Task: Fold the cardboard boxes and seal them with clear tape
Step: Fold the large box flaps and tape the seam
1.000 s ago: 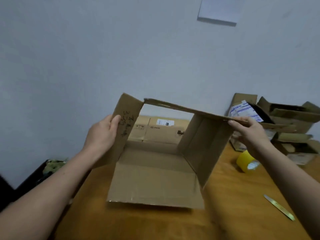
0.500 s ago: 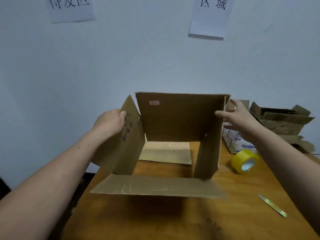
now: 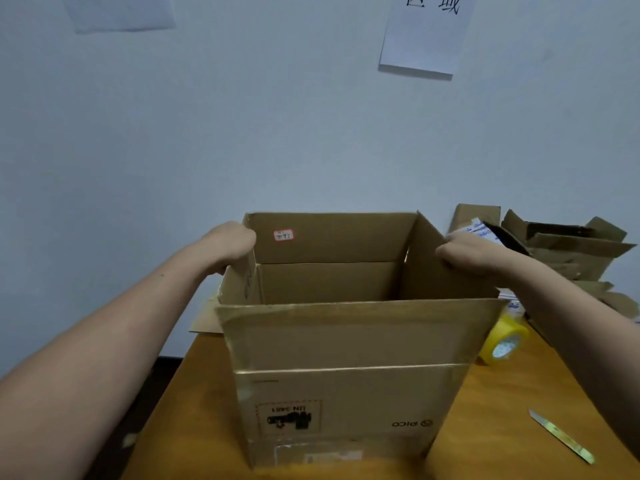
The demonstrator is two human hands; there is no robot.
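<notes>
- Cardboard box [image 3: 346,341] stands on the wooden table [image 3: 502,427], middle of the scene, its open side up and all four flaps raised. The print on the near wall reads upside down, so the open end is probably the bottom.
- Left hand [image 3: 230,245] has its fingers curled over the top edge of the left flap [image 3: 239,282], and the right hand [image 3: 467,252] grips the right flap [image 3: 426,258] in the same way. Both are closed on cardboard, not spread.
- Tape roll [image 3: 504,342] sits just beside the box's right wall, partly hidden behind the near flap [image 3: 346,334]. A thin blade [image 3: 562,438] lies near right on the table, well apart from the box.
- Risk: folding the two side flaps unevenly could skew the box, leaving a gap at the seam that tape would bridge badly.
- Risk: the box is light and held only at its flaps, so a hard push inward may slide it or crease a flap off its score line.
- Risk: reaching right for the tape means letting go of one flap, which may spring back up.
</notes>
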